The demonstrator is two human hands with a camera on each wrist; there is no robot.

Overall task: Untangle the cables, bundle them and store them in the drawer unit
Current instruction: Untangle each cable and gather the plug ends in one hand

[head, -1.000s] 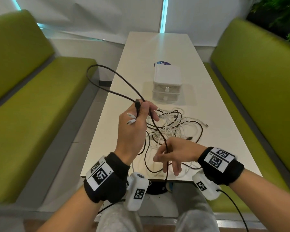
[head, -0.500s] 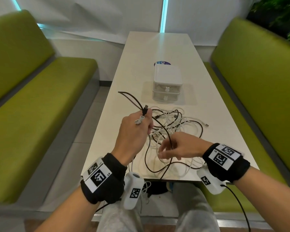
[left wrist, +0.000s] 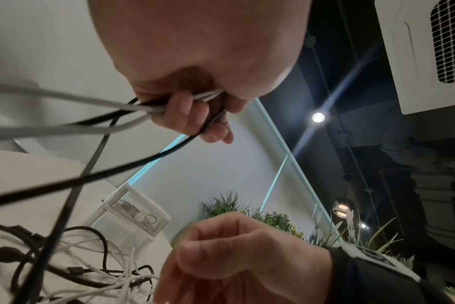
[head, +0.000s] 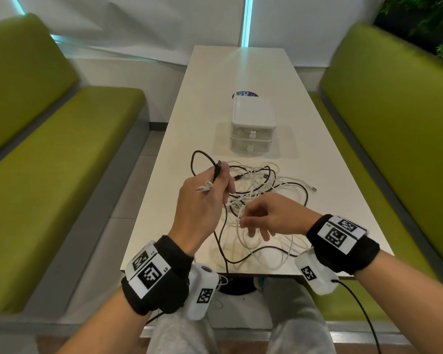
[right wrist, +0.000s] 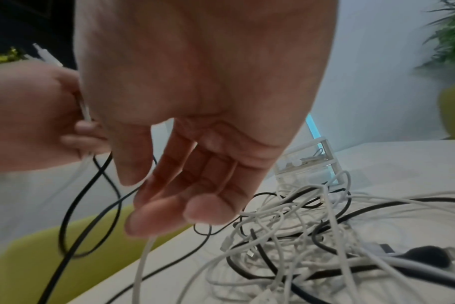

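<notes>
Green padded benches (head: 62, 139) flank a long, smooth white table (head: 241, 72). Thin black and white plugs are gripped in the curled left hand (head: 202, 198), raised above a loose tangle of glossy black and white round cables (head: 266, 185) on the near tabletop. A white strand is pinched by the right hand (head: 271, 218). Beyond stands a boxy translucent white plastic two-drawer unit (head: 252, 123).
</notes>
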